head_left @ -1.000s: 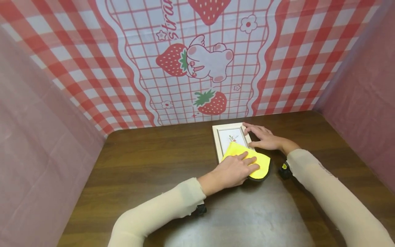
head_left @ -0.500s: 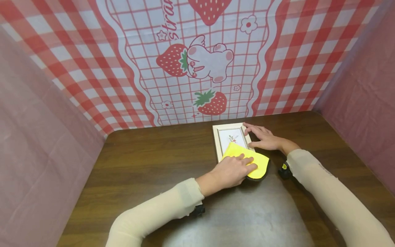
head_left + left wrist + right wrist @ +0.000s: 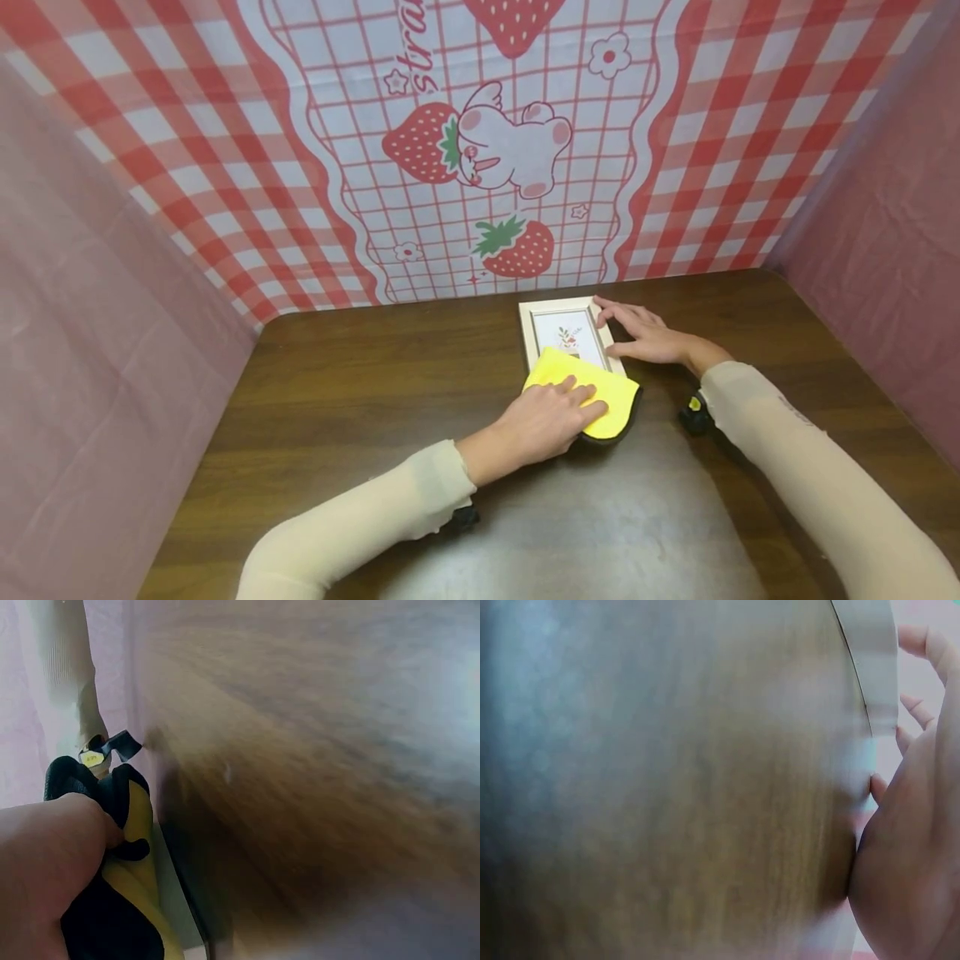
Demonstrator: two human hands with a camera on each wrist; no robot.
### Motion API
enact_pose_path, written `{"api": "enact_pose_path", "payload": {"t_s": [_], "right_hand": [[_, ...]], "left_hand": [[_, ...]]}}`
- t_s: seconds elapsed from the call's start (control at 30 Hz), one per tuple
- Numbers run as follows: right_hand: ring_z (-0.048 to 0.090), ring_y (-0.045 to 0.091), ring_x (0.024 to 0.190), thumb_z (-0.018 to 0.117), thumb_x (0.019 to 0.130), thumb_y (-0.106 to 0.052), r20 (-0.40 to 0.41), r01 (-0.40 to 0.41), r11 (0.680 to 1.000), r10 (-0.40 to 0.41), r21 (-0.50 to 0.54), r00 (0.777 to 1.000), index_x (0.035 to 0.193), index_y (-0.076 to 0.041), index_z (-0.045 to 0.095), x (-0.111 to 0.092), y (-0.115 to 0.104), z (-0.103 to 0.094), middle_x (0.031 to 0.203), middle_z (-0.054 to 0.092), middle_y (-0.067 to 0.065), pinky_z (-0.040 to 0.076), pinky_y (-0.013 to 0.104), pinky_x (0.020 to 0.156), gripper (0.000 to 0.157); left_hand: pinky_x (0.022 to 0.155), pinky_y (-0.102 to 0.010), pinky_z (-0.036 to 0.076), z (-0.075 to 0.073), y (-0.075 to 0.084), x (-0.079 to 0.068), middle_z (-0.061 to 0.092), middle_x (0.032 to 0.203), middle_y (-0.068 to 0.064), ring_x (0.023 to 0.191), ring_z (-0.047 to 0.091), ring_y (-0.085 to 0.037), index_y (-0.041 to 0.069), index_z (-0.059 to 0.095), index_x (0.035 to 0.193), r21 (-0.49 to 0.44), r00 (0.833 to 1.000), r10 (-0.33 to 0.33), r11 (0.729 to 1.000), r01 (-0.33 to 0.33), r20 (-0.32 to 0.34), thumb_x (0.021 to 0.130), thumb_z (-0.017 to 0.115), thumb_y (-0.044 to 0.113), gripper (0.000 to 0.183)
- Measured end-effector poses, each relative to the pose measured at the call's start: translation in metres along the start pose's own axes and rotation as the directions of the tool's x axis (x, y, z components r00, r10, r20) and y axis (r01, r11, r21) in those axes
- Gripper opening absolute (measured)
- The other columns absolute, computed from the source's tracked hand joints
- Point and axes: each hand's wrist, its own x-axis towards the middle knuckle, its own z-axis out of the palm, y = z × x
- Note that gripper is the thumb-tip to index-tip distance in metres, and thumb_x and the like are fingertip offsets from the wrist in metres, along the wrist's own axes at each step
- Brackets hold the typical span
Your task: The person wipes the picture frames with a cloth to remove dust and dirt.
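Note:
A cream picture frame (image 3: 529, 333) lies face up near the table's back edge, showing a small floral print. Over its lower part lies a yellow cloth (image 3: 617, 402) with a dark edging. My left hand (image 3: 542, 418) holds this cloth against the frame, fingers spread on top. In the left wrist view, folds of the cloth (image 3: 141, 814) bunch up by the thumb. My right hand (image 3: 654, 340) touches the frame's right side with fingertips and thumb. The right wrist view shows those fingers against the frame's edge (image 3: 871, 664).
The brown wooden table (image 3: 360, 400) has a red-and-white strawberry cloth (image 3: 517, 150) hanging behind it. Pink drapes (image 3: 885, 200) close off both sides. A black wrist strap with a yellow mark (image 3: 694, 414) sits under the right sleeve.
My left hand and the yellow cloth have slid left and slightly down, uncovering more of the print. The right hand and the frame stay in place.

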Motion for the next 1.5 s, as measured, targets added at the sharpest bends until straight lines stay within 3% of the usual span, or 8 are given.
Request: {"api": "enact_pose_path", "payload": {"t_s": [0.37,0.63,0.8,0.93,1.2,1.3,1.5], "right_hand": [[0.017,0.049,0.172,0.076,0.1,-0.029,-0.018,-0.001,1.0,0.001,-0.009,1.0,0.13,-0.026,0.054,0.0,0.004,0.002,0.192,0.015,0.012,0.006,0.086,0.13,0.037],[0.017,0.049,0.171,0.077,0.1,-0.032,-0.009,-0.008,1.0,0.008,0.003,1.0,0.131,-0.027,0.054,0.001,0.003,0.0,0.193,0.013,0.01,0.006,0.086,0.129,0.04],[0.017,0.052,0.169,0.077,0.098,-0.039,-0.01,-0.002,1.0,0.002,0.004,1.0,0.132,-0.03,0.054,0.0,0.002,-0.001,0.192,0.013,0.01,0.007,0.087,0.128,0.041],[0.017,0.051,0.17,0.076,0.099,-0.039,-0.009,0.007,1.0,-0.007,-0.002,1.0,0.13,-0.029,0.054,-0.001,0.002,-0.001,0.192,0.014,0.011,0.007,0.088,0.128,0.04],[0.017,0.05,0.171,0.076,0.1,-0.029,-0.018,-0.005,1.0,0.004,-0.017,1.0,0.129,-0.026,0.054,-0.001,-0.002,0.002,0.192,0.015,0.011,0.007,0.086,0.129,0.037],[0.017,0.051,0.171,0.075,0.1,-0.03,-0.018,-0.001,1.0,0.001,-0.016,1.0,0.129,-0.027,0.054,0.0,-0.003,0.002,0.192,0.015,0.011,0.006,0.086,0.129,0.036],[0.016,0.049,0.172,0.075,0.1,-0.03,-0.019,-0.008,1.0,0.008,-0.004,1.0,0.129,-0.028,0.055,-0.001,-0.002,0.002,0.192,0.015,0.01,0.004,0.085,0.13,0.035]], "left_hand": [[0.076,-0.032,0.071,0.003,-0.01,-0.027,0.077,0.15,0.001,0.136,0.077,-0.022,0.026,0.069,0.144,-0.027,0.999,-0.043,0.999,0.042,-0.033,0.102,0.081,0.023,0.044],[0.07,-0.034,0.07,0.006,-0.018,-0.05,0.075,0.154,0.0,0.142,0.075,-0.025,0.026,0.069,0.147,-0.04,0.997,-0.055,0.998,0.053,-0.045,0.099,0.083,0.019,0.05],[0.066,-0.033,0.069,0.008,-0.022,-0.058,0.077,0.151,0.002,0.139,0.077,-0.023,0.027,0.072,0.144,-0.015,0.992,-0.052,0.999,0.051,-0.114,0.098,0.084,0.017,0.049],[0.072,-0.033,0.071,0.01,-0.022,-0.059,0.078,0.15,0.002,0.139,0.077,-0.023,0.027,0.072,0.144,0.004,0.99,-0.041,0.999,0.042,-0.136,0.097,0.084,0.019,0.049],[0.092,-0.036,0.071,0.009,-0.018,-0.049,0.074,0.156,0.001,0.141,0.075,-0.023,0.028,0.07,0.148,0.036,0.996,-0.044,0.998,0.047,-0.084,0.101,0.081,0.022,0.049],[0.088,-0.035,0.072,0.008,-0.016,-0.044,0.073,0.157,0.001,0.142,0.075,-0.024,0.028,0.07,0.149,0.038,0.997,-0.045,0.998,0.048,-0.07,0.101,0.081,0.023,0.049],[0.068,-0.03,0.069,0.008,-0.013,-0.033,0.072,0.159,0.002,0.143,0.074,-0.024,0.029,0.068,0.15,0.026,0.998,-0.044,0.999,0.046,-0.048,0.101,0.081,0.024,0.051]]}}
